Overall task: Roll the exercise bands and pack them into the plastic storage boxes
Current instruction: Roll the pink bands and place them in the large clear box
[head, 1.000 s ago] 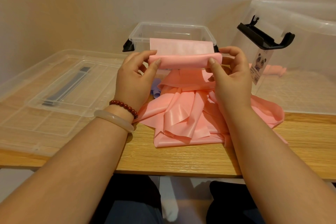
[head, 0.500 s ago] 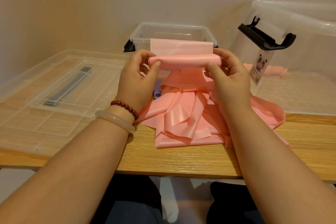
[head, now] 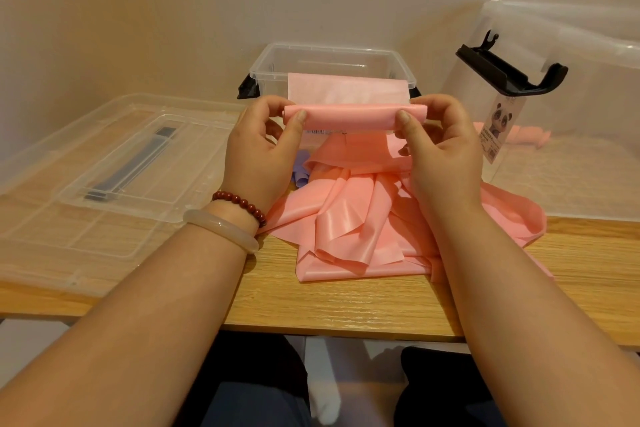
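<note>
**Here, a pink band partly rolled between two hands**

Plainly, the glossy salmon-pink rubber exercise band is wound into a short horizontal roll held in the air between both sets of fingers. The left hand pinches the roll's left end, with its thumb pressed on the near face and its fingers curled round the back. The right hand pinches the right end the same way. A flat, paler flap of the band stands up just behind the thumbs. Below the fingers, the unrolled length of the band hangs down into a loose, creased heap on the light wooden table.

Just beyond the fingertips stands the small clear plastic storage box, open-topped, with black clips at its sides. Under the left fingers, a lilac band shows beside the pink heap. To the right of the right hand's knuckles is the large clear plastic storage box, with a black latch and a panda label on its near wall. A rolled pink band shows through that wall. To the left of the left hand, two clear plastic lids lie stacked flat on the table. The left wrist wears a dark red bead bracelet and a pale bangle.
</note>
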